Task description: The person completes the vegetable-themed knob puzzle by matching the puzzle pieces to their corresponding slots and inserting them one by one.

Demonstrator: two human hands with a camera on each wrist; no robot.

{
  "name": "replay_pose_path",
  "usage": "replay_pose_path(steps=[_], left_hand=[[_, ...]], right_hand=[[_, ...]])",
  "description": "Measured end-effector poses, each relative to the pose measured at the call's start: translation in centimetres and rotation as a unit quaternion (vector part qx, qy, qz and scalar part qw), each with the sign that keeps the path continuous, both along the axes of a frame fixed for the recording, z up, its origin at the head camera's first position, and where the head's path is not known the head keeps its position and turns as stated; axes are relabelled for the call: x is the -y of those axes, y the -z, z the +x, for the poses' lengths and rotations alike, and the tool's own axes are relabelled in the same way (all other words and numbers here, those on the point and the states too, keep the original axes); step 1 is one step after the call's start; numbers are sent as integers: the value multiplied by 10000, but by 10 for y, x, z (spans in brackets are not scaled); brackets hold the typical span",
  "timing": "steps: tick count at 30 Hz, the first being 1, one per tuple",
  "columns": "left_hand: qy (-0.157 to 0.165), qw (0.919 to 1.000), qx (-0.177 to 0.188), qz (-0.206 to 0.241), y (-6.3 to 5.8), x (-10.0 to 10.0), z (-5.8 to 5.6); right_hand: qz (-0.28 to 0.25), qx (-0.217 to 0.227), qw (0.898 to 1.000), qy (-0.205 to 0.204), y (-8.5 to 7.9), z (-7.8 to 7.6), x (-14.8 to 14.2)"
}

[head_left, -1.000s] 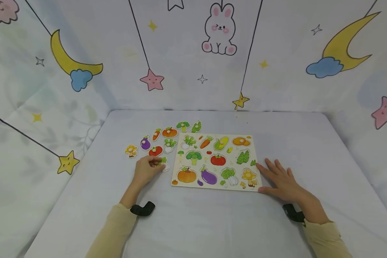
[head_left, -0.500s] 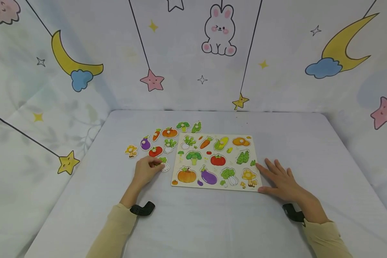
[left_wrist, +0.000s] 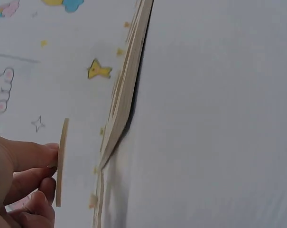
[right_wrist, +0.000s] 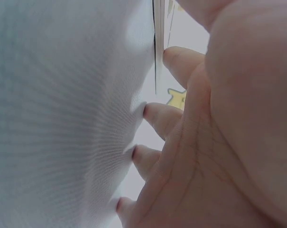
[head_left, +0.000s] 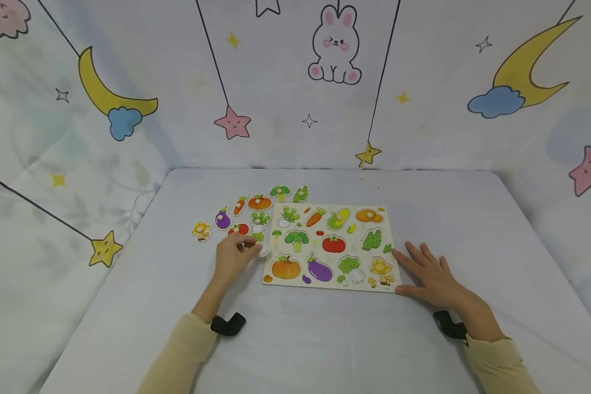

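My left hand (head_left: 233, 254) pinches a leafy bok choy puzzle piece (head_left: 263, 250) between thumb and fingers. In the left wrist view the piece (left_wrist: 62, 164) stands edge-on, raised off the white cloth. It is just left of the wooden vegetable puzzle board (head_left: 354, 243). My right hand (head_left: 430, 276) lies spread at the board's right edge, with index finger and thumb against it. In the right wrist view the other fingertips press the cloth beside the board's edge (right_wrist: 159, 38). On the board, the corn (head_left: 337, 219) and the potato (head_left: 369, 216) show small pale knobs.
Several loose pieces lie left of and behind the board: a mushroom (head_left: 201, 232), an eggplant (head_left: 222, 220), a carrot (head_left: 239, 206), a pumpkin (head_left: 260, 203), a white radish (head_left: 260, 220), a broccoli (head_left: 279, 193) and a green asparagus-like one (head_left: 301, 193). My left hand partly covers the tomato piece (head_left: 238, 227).
My left hand has lifted the bok choy piece and moved it right and slightly away from me, toward the board's left edge. The right hand and the board have stayed in place.
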State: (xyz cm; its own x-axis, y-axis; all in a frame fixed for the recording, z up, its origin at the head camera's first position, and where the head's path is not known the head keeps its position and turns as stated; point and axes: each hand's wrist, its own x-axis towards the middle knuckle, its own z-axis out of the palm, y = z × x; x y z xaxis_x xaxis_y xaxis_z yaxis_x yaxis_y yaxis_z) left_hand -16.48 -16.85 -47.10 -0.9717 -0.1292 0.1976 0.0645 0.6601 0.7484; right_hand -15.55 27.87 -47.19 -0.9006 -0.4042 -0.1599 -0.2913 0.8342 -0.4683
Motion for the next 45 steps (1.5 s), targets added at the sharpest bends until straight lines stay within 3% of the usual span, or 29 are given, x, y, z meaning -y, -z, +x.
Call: replay_pose_path(steps=[7,11,21,29,45], left_hand=[[675,9974,226,-78,-7,-64,8],[1002,9945,88,-303,-8,-97,9],[1672,9825,-90,-814,-4,-159,7],[1695,9811,105,-925,0,-178,4],[1773,9774,282,-1117,6,-183,4]], right_hand=[[-51,9,10000,8,-1,1,1],[-72,27,10000,35,-1,2,2],[-43,-15,10000,1,0,1,0],[-12,-8,10000,7,0,-1,0],[-10,-65,10000,-8,-1,0,-1]])
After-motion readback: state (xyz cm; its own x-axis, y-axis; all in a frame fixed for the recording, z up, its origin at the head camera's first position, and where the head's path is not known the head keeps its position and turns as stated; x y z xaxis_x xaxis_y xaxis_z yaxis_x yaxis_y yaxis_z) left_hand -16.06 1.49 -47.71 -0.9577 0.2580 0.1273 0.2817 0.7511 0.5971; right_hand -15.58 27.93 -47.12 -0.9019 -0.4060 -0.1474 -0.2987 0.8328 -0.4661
